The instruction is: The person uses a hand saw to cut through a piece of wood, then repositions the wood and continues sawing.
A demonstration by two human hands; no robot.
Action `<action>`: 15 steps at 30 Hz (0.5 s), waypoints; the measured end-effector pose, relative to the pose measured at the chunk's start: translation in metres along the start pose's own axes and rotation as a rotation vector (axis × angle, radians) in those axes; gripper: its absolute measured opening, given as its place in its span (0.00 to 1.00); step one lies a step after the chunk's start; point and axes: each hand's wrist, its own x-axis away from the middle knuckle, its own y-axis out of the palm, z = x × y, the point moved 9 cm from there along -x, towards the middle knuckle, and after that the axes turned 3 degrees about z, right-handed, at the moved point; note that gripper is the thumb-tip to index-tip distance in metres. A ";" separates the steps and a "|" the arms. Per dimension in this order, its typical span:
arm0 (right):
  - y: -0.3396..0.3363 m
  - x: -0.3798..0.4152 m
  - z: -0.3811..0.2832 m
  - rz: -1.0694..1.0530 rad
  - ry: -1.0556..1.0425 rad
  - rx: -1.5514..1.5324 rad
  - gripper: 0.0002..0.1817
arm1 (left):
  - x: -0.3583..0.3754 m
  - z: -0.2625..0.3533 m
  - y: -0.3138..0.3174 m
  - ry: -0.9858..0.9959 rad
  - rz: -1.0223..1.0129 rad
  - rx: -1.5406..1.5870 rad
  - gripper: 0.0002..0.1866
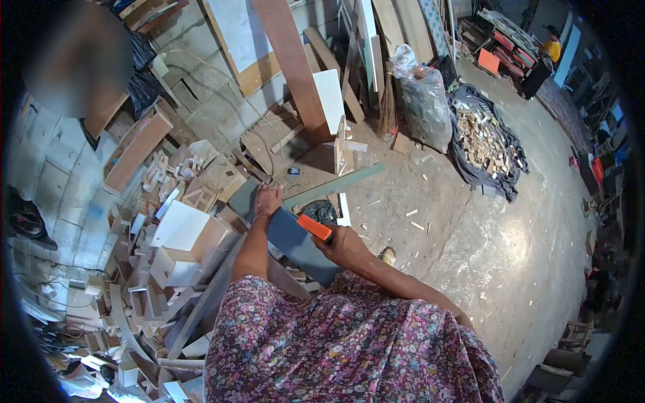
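Matt blue-grey board [299, 243], glossy orange tool [314, 228], rough concrete floor [463, 228]

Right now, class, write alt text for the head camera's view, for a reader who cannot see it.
A person's right hand grips an orange tool near a blue-grey board, the left hand on it. Scrap wood is heaped at picture left; concrete floor lies right.

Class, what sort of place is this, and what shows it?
Probably a woodworking workshop: wooden pieces are heaped at left, long boards stand tilted at the back, and small wood blocks lie piled on dark cloth.
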 end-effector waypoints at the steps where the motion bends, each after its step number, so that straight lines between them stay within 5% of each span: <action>1: -0.001 0.000 0.001 -0.001 0.009 -0.015 0.16 | 0.000 0.000 0.000 -0.011 0.026 -0.016 0.24; 15: -0.019 0.020 -0.019 -0.149 0.148 0.002 0.19 | 0.002 -0.004 -0.001 -0.096 0.060 0.087 0.27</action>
